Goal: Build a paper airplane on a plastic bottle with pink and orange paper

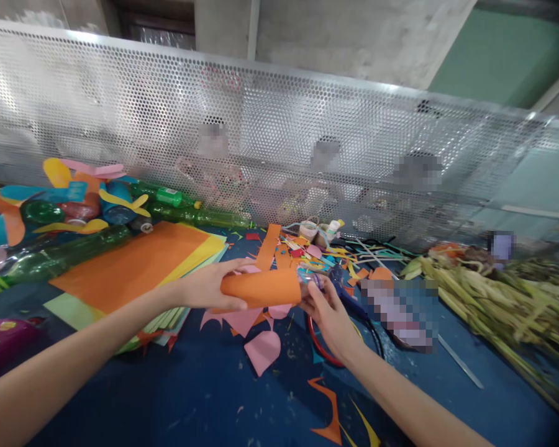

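In front of me lies a clear plastic bottle (309,275) on its side, wrapped in a sleeve of orange paper (268,287). Only its neck end shows, past the sleeve's right edge. My left hand (212,284) is wrapped round the sleeve's left end. With its fingers closed, my right hand (328,310) grips the bottle's neck. Below the sleeve are cut pink paper pieces (263,351). Behind it, an orange paper strip (268,247) lies among small scraps.
Orange sheets (135,264) are stacked at left beside green bottles (74,251) and paper-decorated bottles (81,198). Dry husks (484,304) cover the right side. A perforated metal screen (270,143) rises behind, with people beyond it. A magenta object (12,344) sits at the left edge.
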Tool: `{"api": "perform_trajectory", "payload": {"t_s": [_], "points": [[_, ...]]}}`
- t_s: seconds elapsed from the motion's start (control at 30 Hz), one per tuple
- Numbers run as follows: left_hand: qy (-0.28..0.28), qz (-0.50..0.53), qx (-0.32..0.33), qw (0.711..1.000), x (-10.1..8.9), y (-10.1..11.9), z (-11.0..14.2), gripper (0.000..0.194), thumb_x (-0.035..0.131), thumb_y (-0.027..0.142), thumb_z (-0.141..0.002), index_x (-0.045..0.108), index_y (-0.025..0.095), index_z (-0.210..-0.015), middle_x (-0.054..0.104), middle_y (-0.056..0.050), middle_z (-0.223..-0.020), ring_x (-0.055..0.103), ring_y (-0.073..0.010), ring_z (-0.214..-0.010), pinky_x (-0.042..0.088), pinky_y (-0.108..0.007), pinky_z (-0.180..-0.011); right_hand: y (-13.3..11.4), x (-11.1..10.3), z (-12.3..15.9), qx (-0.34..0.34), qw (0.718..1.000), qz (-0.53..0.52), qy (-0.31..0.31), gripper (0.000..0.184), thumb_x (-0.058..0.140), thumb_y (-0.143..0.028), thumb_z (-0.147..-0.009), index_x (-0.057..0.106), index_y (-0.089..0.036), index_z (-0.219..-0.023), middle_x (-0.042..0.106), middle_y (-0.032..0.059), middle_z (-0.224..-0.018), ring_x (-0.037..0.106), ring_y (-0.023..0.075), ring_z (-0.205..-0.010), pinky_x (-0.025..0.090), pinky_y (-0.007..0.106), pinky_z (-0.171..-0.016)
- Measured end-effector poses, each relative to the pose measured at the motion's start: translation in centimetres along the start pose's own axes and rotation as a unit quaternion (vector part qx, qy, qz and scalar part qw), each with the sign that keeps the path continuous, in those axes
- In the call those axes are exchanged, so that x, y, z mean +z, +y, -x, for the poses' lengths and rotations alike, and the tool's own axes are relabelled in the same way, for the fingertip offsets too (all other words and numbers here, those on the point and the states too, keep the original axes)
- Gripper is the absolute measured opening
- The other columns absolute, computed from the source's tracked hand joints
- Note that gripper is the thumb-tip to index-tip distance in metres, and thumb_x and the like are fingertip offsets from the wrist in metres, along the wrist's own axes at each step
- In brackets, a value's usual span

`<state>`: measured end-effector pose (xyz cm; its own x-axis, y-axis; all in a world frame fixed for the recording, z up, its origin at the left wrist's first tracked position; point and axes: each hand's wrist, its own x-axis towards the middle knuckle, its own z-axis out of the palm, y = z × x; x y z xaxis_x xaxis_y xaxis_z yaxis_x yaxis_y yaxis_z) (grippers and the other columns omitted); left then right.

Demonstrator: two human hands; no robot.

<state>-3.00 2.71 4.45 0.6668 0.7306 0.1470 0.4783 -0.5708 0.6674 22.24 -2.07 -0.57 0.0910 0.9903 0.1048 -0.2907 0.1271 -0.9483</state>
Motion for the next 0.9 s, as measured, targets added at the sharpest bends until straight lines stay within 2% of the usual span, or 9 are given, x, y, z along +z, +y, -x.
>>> {"api": "perform_trajectory", "payload": {"t_s": [0.07, 0.17, 0.27, 0.33, 0.57, 0.73, 0.9], "points": [[0.016, 0.057, -0.016, 0.998, -0.6, -0.3, 0.1, 0.064, 0.060, 0.045, -0.073, 0.037, 0.028, -0.131, 0.050, -0.005, -0.127, 0.043, -0.0261, -0.117, 0.035, -0.037, -0.096, 0.0, -0.2, -0.3, 0.008, 1.000, -0.026, 0.016, 0.030, 0.061, -0.040, -0.078, 0.048, -0.028, -0.102, 0.066, -0.0014, -0.094, 0.064, 0.0175, -0.085, 0.053, 0.035, -0.075], [0.015, 0.166, -0.075, 0.983, -1.4, -0.6, 0.2, 0.049, 0.045, 0.047, -0.083, 0.039, 0.032, -0.130, 0.050, -0.006, -0.125, 0.050, -0.0238, -0.106, 0.043, -0.035, -0.085, 0.1, -0.6, -0.7, 0.012, 0.997, -0.056, 0.043, 0.031, 0.062, -0.041, -0.076, 0.049, -0.027, -0.101, 0.066, -0.0014, -0.093, 0.064, 0.0176, -0.084, 0.054, 0.035, -0.074], [-0.015, 0.297, -0.117, 0.948, -1.7, -0.8, 0.2, 0.051, 0.045, 0.047, -0.083, 0.036, 0.033, -0.131, 0.053, -0.007, -0.117, 0.056, -0.0208, -0.090, 0.047, -0.036, -0.077, 0.1, -0.8, -1.0, 0.012, 0.997, -0.063, 0.051, 0.025, 0.061, -0.041, -0.076, 0.052, -0.027, -0.095, 0.066, -0.0023, -0.091, 0.064, 0.0165, -0.082, 0.054, 0.034, -0.074], [-0.022, 0.344, -0.122, 0.931, -1.8, -1.0, 0.1, 0.052, 0.049, 0.044, -0.082, 0.036, 0.032, -0.131, 0.056, -0.008, -0.110, 0.057, -0.0205, -0.089, 0.048, -0.037, -0.077, 0.1, -0.9, -1.0, 0.012, 0.997, -0.053, 0.051, 0.023, 0.059, -0.042, -0.078, 0.053, -0.026, -0.093, 0.066, -0.0020, -0.092, 0.064, 0.0162, -0.082, 0.054, 0.034, -0.074], [-0.056, 0.418, -0.085, 0.903, -1.6, -2.3, 0.0, 0.043, 0.053, 0.036, -0.084, 0.043, 0.028, -0.125, 0.054, -0.005, -0.106, 0.057, -0.0168, -0.090, 0.046, -0.039, -0.086, 0.0, -0.8, -0.9, 0.015, 0.998, -0.034, 0.052, 0.025, 0.057, -0.045, -0.079, 0.053, -0.025, -0.093, 0.067, -0.0004, -0.089, 0.064, 0.0169, -0.083, 0.053, 0.033, -0.074], [-0.062, 0.394, -0.092, 0.913, -1.5, -3.0, 0.0, 0.039, 0.051, 0.036, -0.086, 0.043, 0.028, -0.123, 0.053, -0.004, -0.106, 0.058, -0.0157, -0.088, 0.048, -0.036, -0.083, 0.0, -0.8, -0.8, 0.020, 0.998, -0.027, 0.056, 0.029, 0.058, -0.047, -0.078, 0.053, -0.024, -0.094, 0.068, 0.0003, -0.088, 0.064, 0.0175, -0.084, 0.053, 0.032, -0.072], [-0.064, 0.399, -0.086, 0.911, -1.5, -3.1, -0.1, 0.040, 0.051, 0.037, -0.085, 0.041, 0.027, -0.123, 0.053, -0.004, -0.102, 0.057, -0.0161, -0.087, 0.047, -0.039, -0.084, 0.0, -0.8, -0.9, 0.020, 0.998, -0.022, 0.060, 0.028, 0.057, -0.047, -0.078, 0.053, -0.024, -0.094, 0.068, 0.0004, -0.087, 0.065, 0.0174, -0.083, 0.053, 0.031, -0.071]]}}
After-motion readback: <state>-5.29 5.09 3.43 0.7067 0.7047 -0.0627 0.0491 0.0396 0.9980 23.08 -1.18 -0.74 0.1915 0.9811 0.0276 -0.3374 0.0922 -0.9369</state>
